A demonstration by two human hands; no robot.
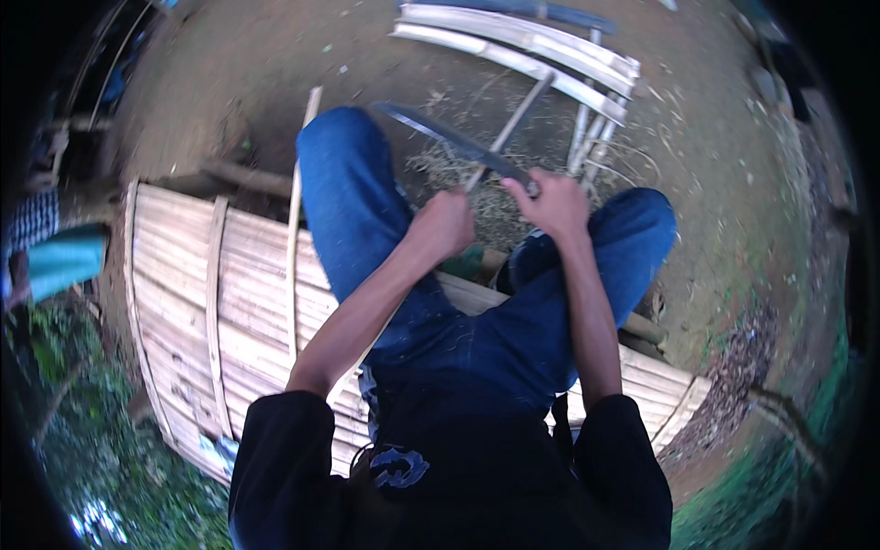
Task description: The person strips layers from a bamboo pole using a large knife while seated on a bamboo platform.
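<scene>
View from above onto a slatted bamboo worktop (pixel 174 275), with legs in blue jeans (pixel 348 183) bent over its far edge. Beyond the middle of that edge, above the ground (pixel 715 238): a long-bladed knife (pixel 429 130) crossed with a thin strip (pixel 524 112).

In the left grip (pixel 445 223), near the inner side of the left knee: fingers folded tightly, pinching the near end of the thin strip. Far end of the same directed away from the worktop and slightly rightward, close to split bamboo pieces (pixel 513 46) stacked farther out.

In the right grip (pixel 557 203), inward of the right knee: fingers wrapped around the knife's handle, with thumb extended toward the blade. Blade slanting outward and leftward across the thin strip; contact at the crossing impossible to confirm.

On the ground below both grips: loose fibrous shavings (pixel 435 163). Across the left half of the worktop, projecting past its far edge beside the left knee: a long pale slat (pixel 293 238). Outside the worktop's left end: a teal cloth (pixel 69 258).
</scene>
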